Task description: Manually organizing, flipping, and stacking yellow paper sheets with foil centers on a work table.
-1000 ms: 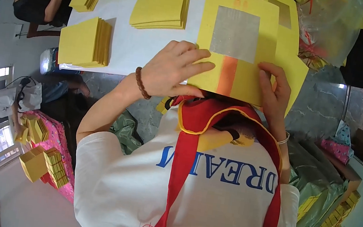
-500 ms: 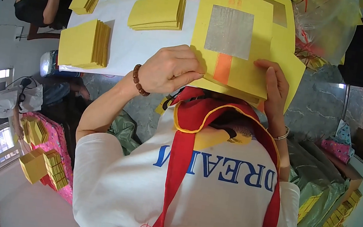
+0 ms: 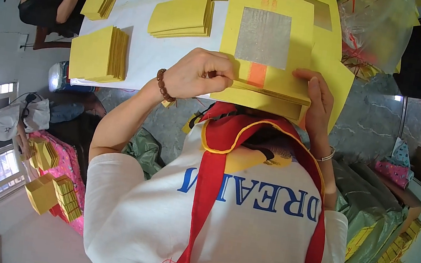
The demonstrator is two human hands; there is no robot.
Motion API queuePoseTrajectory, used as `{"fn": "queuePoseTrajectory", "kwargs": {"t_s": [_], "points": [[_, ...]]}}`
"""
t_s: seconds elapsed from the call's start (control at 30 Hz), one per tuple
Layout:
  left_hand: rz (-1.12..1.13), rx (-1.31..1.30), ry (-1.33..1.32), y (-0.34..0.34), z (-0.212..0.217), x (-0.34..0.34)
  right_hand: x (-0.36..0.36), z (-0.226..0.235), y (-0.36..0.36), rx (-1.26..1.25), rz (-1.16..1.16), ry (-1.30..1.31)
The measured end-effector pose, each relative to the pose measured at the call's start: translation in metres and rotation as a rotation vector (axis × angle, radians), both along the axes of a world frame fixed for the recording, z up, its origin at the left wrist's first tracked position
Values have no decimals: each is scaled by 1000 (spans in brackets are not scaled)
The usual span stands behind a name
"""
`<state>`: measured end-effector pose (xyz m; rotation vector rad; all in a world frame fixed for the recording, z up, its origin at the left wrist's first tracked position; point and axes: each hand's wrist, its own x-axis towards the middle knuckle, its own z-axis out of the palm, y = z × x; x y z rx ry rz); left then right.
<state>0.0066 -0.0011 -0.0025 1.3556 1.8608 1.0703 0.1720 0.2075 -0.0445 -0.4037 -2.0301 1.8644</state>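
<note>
A stack of yellow paper sheets (image 3: 234, 42) lies in front of me, its top sheet bearing a silver square and an orange stripe. My left hand (image 3: 200, 75), with a beaded bracelet at the wrist, pinches the near left edge of the top paper. Along the right edge, my right hand (image 3: 321, 102) grips the sheets, one finger lying over the top. Between my hands the near edge is raised, with more yellow paper showing below it. The undersides of my right fingers are hidden. More yellow sheets (image 3: 323, 50) stick out beyond the stack to the right.
Folded yellow paper bundles (image 3: 181, 15) stand on the white table (image 3: 142, 59) to the left and behind. A clear plastic bag (image 3: 378, 31) sits at the far right. Two other people are at the left, one beside a pink-covered surface (image 3: 72, 165). Green sacks (image 3: 367, 209) stand at my right.
My left hand has drawn slightly left and its fingers have curled tighter. The near paper edge has lifted, showing more of the layer below. My right hand has hardly moved.
</note>
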Motion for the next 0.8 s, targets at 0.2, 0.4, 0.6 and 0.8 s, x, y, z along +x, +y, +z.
{"fn": "queuePoseTrajectory", "kwargs": {"t_s": [0.2,0.4,0.6,0.8], "points": [[21,-36,-66,2,2,-2,2,-4,4,-16,24,39],[65,-50,-191,-1,-1,-3,7,-7,13,153,156,82],[70,-80,-242,-2,1,-6,4,-7,12,395,195,105],[-88,138,104,-3,10,-14,-1,-13,3,-151,-35,1]]}}
